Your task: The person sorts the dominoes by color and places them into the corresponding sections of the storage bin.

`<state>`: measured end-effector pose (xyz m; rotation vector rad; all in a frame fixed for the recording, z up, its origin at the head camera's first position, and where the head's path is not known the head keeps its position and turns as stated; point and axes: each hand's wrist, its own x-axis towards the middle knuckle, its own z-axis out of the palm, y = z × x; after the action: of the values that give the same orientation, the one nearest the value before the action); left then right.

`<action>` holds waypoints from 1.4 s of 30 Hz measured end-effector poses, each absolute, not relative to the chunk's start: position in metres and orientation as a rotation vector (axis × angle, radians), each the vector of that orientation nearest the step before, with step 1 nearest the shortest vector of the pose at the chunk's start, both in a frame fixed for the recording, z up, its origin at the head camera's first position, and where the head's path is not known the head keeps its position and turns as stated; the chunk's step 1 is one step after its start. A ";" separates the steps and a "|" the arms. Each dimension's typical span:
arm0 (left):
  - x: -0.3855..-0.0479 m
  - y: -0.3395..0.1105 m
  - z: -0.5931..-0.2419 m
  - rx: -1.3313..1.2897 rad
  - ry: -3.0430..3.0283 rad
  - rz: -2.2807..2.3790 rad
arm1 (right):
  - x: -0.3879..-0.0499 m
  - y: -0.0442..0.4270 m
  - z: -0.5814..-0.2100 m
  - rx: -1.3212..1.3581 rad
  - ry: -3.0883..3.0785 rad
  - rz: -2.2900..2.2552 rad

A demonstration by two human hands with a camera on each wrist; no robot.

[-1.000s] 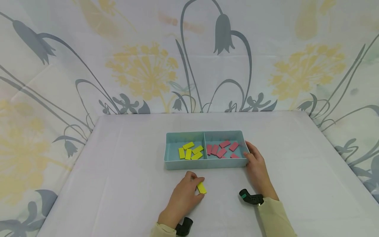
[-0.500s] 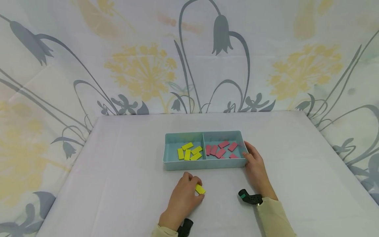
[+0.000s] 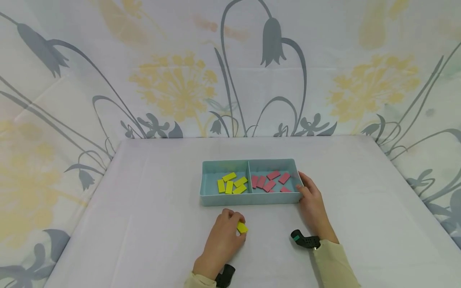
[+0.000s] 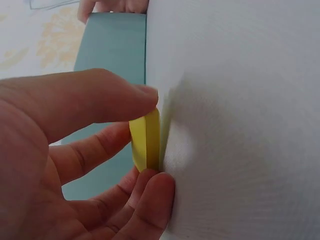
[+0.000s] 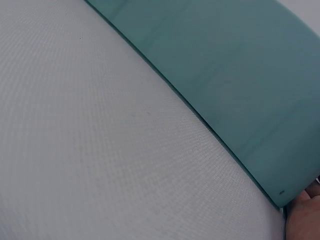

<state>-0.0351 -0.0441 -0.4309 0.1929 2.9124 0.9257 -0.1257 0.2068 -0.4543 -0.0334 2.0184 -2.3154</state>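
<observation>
My left hand (image 3: 221, 240) pinches a small yellow rectangular block (image 3: 242, 228) between thumb and fingertips, just above or on the white tablecloth. In the left wrist view the yellow block (image 4: 146, 140) is on edge, thumb on one end and fingers at the other. Just ahead stands a blue-green two-compartment box (image 3: 230, 201). Several yellow blocks (image 3: 229, 187) lie in its left compartment, and several pink blocks (image 3: 269, 185) in the right one. My right hand (image 3: 312, 206) grips the box's right end, thumb at the front corner, other fingers partly hidden behind the end wall.
A divider (image 3: 249, 178) splits the box. White cloth (image 3: 158, 224) covers the table around it. A floral curtain (image 3: 173, 80) rises behind the table's far edge. Black wrist devices (image 3: 305, 240) sit on both wrists.
The yellow block has turned in my left hand's fingers and less of it shows now. Those fingers have drawn slightly closer round it. My right hand and the box keep their place.
</observation>
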 end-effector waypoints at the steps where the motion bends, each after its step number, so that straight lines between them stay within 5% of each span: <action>1: -0.035 -0.044 -0.431 0.186 2.910 0.923 | -0.126 0.207 -0.454 -0.034 2.012 -2.320; 42: -0.040 -0.057 -0.430 0.286 2.920 0.987 | -0.127 0.208 -0.455 -0.037 2.023 -2.322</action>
<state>-0.0398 -0.0571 -0.4296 0.2860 2.9199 0.9866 -0.1268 0.2075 -0.4553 -0.0366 2.0235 -2.3216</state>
